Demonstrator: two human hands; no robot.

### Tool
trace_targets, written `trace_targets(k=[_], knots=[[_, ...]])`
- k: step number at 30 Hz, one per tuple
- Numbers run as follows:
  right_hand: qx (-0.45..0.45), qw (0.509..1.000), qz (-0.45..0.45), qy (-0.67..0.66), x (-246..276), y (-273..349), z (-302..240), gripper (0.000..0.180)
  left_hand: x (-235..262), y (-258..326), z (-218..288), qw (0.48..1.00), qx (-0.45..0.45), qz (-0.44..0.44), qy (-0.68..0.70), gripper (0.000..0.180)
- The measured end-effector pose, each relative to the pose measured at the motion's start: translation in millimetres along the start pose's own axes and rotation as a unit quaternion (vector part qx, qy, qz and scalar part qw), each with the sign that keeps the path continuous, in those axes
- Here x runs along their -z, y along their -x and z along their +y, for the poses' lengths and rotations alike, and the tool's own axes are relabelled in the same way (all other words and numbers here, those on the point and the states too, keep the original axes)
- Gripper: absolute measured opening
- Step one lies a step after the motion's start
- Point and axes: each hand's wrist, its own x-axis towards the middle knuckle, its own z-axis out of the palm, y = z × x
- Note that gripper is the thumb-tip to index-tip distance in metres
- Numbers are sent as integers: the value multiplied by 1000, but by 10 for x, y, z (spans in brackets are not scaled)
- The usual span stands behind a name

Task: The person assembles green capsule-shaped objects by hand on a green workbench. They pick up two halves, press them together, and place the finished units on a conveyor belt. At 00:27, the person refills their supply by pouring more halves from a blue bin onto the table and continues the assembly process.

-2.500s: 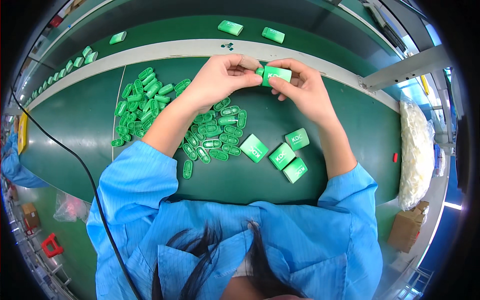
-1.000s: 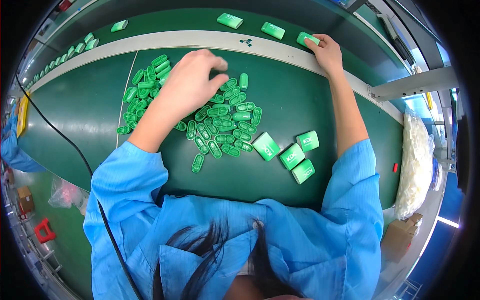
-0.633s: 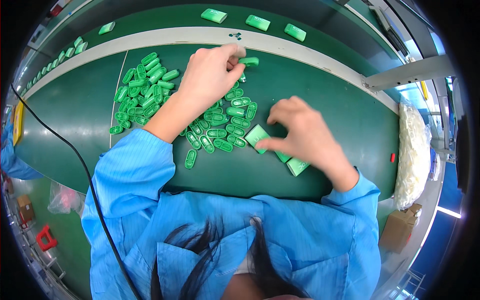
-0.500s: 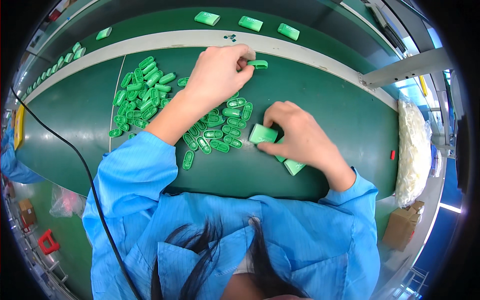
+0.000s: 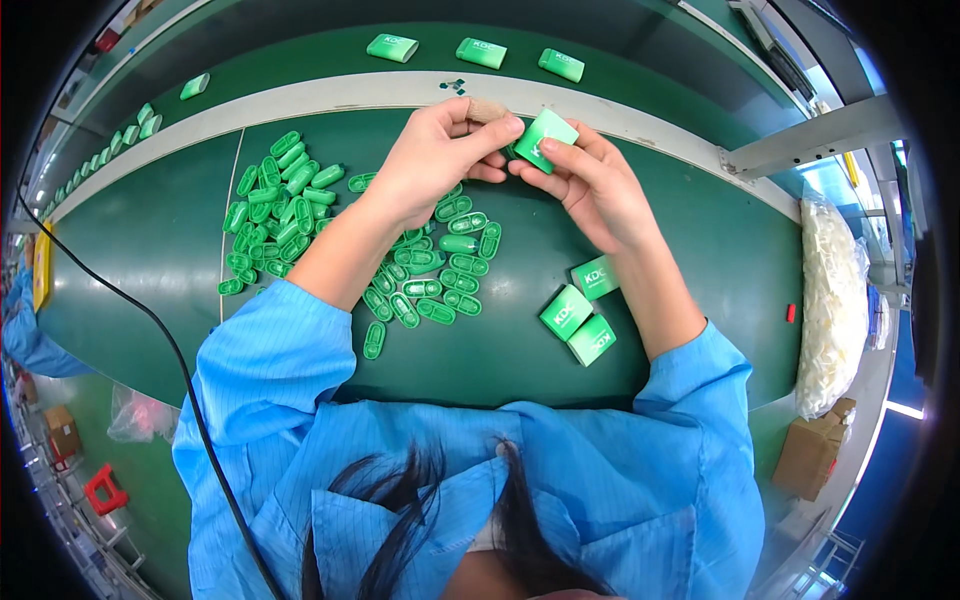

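Left grip and right grip meet just short of the pale rail

The change is in the hands; half a second ago the right grip is down at the loose cases, well short of the rail, while the left grip waits up beside it with a cap; now the green case is up there too, tilted, with its left end against the left grip; so the two parts, then well apart, are now together in the fingers.

The right grip is closed, thumb across the case's printed face and fingers behind it; the left grip looks pinched shut on the green cap, of which only a dark sliver shows beside the case; whether the cap is inside the case yet, I cannot tell.

On the bench, three spare cases lie well back from the rail on the person's side, where four lie at that earlier moment; the loose caps spread from near the rail back toward the person, left of those cases; beyond the rail, three more cases stand in a spaced row, slightly farther left along it than half a second ago.
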Motion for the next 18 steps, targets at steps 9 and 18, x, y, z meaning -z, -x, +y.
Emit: trace_targets(k=[9, 18], knots=[[129, 962, 69, 232, 75, 16, -24, 38, -20, 6, -29, 998, -54, -11, 29, 30], [87, 983, 39, 157, 54, 17, -12, 32, -52, 15, -81, 997, -73, 19, 9, 31]])
